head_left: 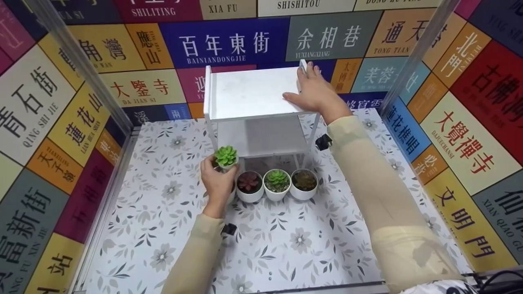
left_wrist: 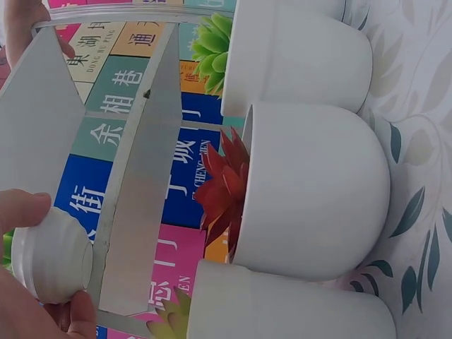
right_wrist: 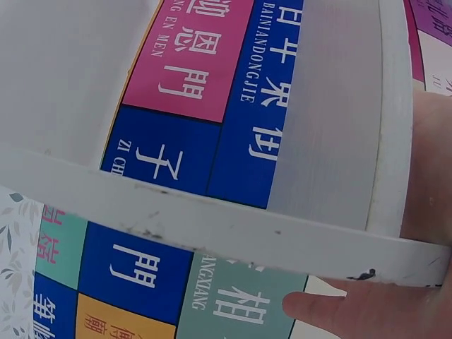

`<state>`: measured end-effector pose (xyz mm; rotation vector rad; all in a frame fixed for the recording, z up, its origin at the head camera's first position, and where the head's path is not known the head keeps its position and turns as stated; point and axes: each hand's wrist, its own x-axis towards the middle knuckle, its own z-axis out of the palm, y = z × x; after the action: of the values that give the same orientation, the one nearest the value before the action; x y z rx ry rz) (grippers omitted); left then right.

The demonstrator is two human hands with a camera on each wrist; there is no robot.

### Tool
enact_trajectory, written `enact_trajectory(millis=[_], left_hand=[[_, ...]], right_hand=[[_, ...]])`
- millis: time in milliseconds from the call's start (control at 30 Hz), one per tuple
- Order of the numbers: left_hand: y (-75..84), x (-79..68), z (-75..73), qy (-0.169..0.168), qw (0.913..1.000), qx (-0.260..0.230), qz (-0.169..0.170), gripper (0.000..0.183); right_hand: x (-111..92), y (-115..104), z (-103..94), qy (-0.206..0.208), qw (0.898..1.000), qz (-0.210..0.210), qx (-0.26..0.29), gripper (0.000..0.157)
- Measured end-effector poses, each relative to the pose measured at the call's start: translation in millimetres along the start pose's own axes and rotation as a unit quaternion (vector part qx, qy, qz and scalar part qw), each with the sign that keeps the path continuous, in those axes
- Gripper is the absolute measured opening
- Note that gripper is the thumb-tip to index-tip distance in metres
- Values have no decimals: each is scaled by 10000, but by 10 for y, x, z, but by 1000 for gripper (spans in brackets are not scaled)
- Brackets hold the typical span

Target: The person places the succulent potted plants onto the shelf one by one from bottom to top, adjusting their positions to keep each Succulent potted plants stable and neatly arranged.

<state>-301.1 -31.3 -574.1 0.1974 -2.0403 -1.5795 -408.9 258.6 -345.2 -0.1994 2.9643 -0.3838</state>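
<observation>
My left hand [head_left: 217,183] holds a small white pot [left_wrist: 62,256] with a bright green succulent [head_left: 226,155], thumb and fingers on either side of it. It is raised beside the front left of a white two-tier shelf rack [head_left: 249,93]. My right hand [head_left: 320,92] grips the rack's right side at the top, thumb lying over the top board and fingers at the upright. In front stands a row of white pots: a dark red succulent [head_left: 248,182], a green one [head_left: 277,178] and a brownish one [head_left: 305,180]. Another pot [left_wrist: 296,304] is mostly hidden behind my left hand in the head view.
Beneath everything lies a white tabletop [head_left: 294,249] printed with grey flowers and leaves. Colourful sign-printed walls [head_left: 224,41] enclose it at the back and sides, with metal corner posts [head_left: 421,51]. Dark cables [head_left: 500,281] lie at the bottom right.
</observation>
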Motion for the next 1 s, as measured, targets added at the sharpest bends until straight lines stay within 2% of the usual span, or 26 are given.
enact_trajectory(millis=[600, 1000], left_hand=[[39, 48, 43, -45, 9998, 190, -85, 63], [43, 96, 55, -243, 9996, -55, -121, 64]], right_hand=[[23, 21, 8, 69, 9999, 76, -40, 106], [29, 17, 3, 103, 9999, 110, -42, 106]])
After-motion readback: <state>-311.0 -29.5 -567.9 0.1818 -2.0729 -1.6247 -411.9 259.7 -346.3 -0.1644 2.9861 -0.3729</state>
